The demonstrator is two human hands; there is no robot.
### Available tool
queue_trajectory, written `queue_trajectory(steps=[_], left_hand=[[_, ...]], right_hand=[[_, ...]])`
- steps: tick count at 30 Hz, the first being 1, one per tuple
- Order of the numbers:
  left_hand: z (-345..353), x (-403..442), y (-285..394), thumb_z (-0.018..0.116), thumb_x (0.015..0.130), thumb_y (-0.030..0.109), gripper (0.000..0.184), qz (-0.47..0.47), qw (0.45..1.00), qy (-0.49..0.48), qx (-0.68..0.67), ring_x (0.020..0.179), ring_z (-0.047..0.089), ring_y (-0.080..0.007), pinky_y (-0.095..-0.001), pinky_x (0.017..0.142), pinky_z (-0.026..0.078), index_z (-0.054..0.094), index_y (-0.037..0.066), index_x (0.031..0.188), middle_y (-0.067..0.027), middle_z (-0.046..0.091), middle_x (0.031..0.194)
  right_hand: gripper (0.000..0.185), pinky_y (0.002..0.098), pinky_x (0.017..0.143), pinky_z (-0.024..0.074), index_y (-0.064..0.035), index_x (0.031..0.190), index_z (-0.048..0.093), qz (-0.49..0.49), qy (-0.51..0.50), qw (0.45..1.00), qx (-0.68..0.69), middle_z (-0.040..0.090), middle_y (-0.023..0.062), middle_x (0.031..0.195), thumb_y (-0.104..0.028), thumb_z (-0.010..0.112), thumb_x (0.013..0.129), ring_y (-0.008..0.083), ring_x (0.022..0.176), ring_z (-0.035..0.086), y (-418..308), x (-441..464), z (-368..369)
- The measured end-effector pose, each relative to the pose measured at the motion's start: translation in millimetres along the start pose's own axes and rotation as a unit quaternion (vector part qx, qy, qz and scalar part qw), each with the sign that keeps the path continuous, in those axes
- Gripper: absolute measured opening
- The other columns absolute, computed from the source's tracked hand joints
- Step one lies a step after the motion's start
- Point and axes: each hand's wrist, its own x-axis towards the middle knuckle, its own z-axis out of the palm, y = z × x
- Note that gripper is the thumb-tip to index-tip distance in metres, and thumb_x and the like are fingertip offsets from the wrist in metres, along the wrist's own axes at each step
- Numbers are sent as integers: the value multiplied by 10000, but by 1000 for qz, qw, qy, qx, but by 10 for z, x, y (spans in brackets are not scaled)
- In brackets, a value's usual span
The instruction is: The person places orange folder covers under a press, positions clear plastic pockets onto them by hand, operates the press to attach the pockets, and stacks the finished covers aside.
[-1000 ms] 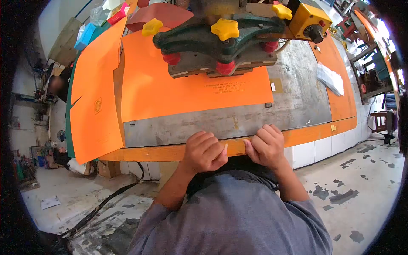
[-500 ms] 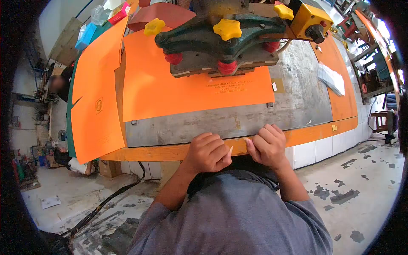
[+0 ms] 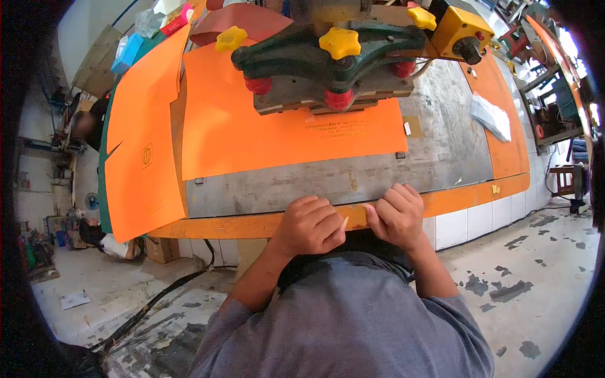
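My left hand [image 3: 312, 225] is curled into a loose fist at the table's orange front edge [image 3: 252, 227], its thumb pointing right. A short distance to the right, my right hand [image 3: 397, 216] is closed the same way over that edge. Nothing shows in either hand. Beyond them lies an orange sheet [image 3: 252, 138] on a grey metal plate [image 3: 283, 184], with lines of gold print near its right side. Over the sheet hangs the dark green head of a press [image 3: 372, 60], with yellow star knobs [image 3: 340, 43] and red collars [image 3: 339, 99]. The head hides part of the sheet.
More orange sheets [image 3: 142, 157] lie at the left, one bearing a small gold emblem. A yellow control box [image 3: 463, 33] with a black knob sits at the upper right. A clear plastic packet [image 3: 491, 118] lies on the right side. Another person [image 3: 94, 120] is at far left.
Both hands stay almost where they were at the table edge. The press head and the orange sheet show no clear movement.
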Motion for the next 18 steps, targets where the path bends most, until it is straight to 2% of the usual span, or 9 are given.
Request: queue_trajectory(steps=[5,7,18], left_hand=[[1,-9,-8,770,786,76,190,-3,1000,-8,-2,617,603,-269,-406,568,489,591,87,722,-67,582,690],[-5,-7,-9,769,787,75,187,-1,1000,-6,-2,616,601,-269,-406,566,486,592,86,726,-69,581,690],[10,-16,-13,766,796,65,193,-7,1000,-8,-11,600,588,-274,-404,547,468,589,82,720,-70,574,686]], right_hand=[[351,402,577,414,-126,674,541,-2,-1,1000,1,474,37,703,-188,832,862,247,638,519,0,8,-2],[347,416,585,368,-101,664,524,6,9,1000,22,452,57,694,-142,823,835,276,628,489,-6,6,14],[342,409,585,389,-113,669,538,4,7,1000,10,463,46,697,-169,828,841,258,634,505,-4,4,2]])
